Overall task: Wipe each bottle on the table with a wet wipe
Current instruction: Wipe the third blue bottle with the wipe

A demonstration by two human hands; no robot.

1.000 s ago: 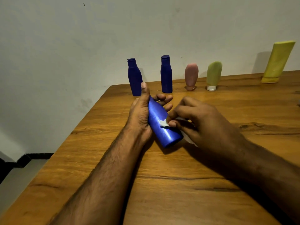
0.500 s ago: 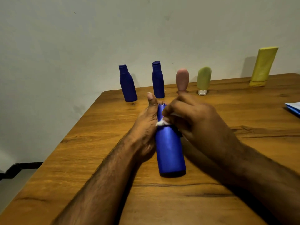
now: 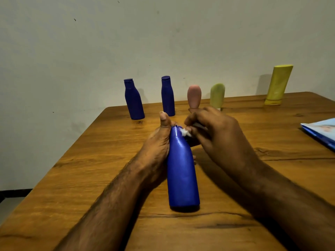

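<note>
A bright blue bottle (image 3: pixel 182 176) lies tilted with its base toward me and its neck pointing away, over the wooden table (image 3: pixel 94 160). My left hand (image 3: pixel 157 142) grips it from the left, thumb up beside the neck. My right hand (image 3: pixel 213 131) pinches a small white wet wipe (image 3: pixel 184 132) against the bottle's neck. Along the back edge stand two dark blue bottles (image 3: pixel 134 100) (image 3: pixel 168 96), a pink bottle (image 3: pixel 194 96) and a green bottle (image 3: pixel 217 95) on their caps, and a yellow tube (image 3: pixel 278 86) leaning on the wall.
A blue and white wipes packet (image 3: pixel 322 132) lies at the table's right edge. The table's left edge runs diagonally, with floor and a dark skirting below it at the lower left. A plain wall stands close behind the bottles.
The blue bottle has swung from slanted to pointing straight away from me. My right hand moved the wipe from the bottle's body up to its neck.
</note>
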